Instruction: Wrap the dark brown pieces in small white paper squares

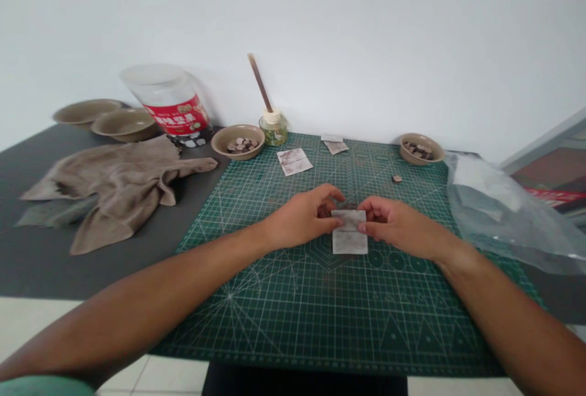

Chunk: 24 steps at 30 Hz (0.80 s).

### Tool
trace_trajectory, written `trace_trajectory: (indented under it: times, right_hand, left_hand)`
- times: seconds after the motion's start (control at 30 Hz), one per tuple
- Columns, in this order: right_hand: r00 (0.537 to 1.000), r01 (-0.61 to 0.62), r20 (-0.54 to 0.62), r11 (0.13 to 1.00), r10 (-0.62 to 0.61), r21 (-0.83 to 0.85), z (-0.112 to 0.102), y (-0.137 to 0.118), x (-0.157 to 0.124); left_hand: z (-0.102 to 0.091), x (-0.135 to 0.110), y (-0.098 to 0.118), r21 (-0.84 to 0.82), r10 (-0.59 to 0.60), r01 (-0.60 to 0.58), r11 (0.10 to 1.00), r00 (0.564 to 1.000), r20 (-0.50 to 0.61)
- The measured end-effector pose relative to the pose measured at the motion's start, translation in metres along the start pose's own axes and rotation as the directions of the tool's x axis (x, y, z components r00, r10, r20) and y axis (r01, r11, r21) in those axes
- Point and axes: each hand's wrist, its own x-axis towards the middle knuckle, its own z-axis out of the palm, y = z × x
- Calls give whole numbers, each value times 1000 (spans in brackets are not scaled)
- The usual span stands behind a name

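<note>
Head view, white packet (349,240) lying lengthwise away from the person, top end pinched narrowly by left hand (300,218) and right hand (398,228), red jar label (176,115) unreadable

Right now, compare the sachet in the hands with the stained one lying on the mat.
The held sachet is pinched by the left hand and right hand mid-mat; the stained sachet lies flat near the back of the green cutting mat. The held one looks paler. Both are pale rectangles.
</note>
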Motion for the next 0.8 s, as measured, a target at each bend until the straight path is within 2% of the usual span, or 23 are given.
trace_trajectory:
  times: [0.07,0.17,0.3,0.43,0.53,0.6,0.67,0.73,0.8]
  right_hand:
    - [997,-2,-75,997,-3,-74,2,3,0]
    - [989,-25,-150,984,-2,-178,5,4,-1]
    - [977,-39,-210,947,-31,-320,9,4,-4]
    - [974,-25,-215,916,-68,-401,15,5,-4]
    - [967,-40,-240,887,-81,-460,13,7,0]
    - [934,-84,-337,850,-114,-520,4,12,6]
    - [853,-155,-483,787,-198,-597,-10,19,13]
    - [765,-251,-583,707,-274,-662,-25,28,20]
    - [746,-340,-608,630,-271,-698,-39,38,26]
  left_hand:
    - [0,0,-1,255,66,-44,966,995,-80]
    - [-1,0,-2,450,205,-155,880,977,-64]
    - [1,1,-4,541,315,-278,794,949,26]
    - [4,1,-6,586,316,-277,761,948,37]
    - [6,0,-7,616,291,-234,752,957,9]
    - [6,0,-8,632,291,-215,745,957,-17]
    - [7,1,-9,637,308,-215,741,951,-36]
    - [6,2,-10,635,319,-220,741,947,-45]
    - [6,3,-11,628,325,-226,744,945,-45]
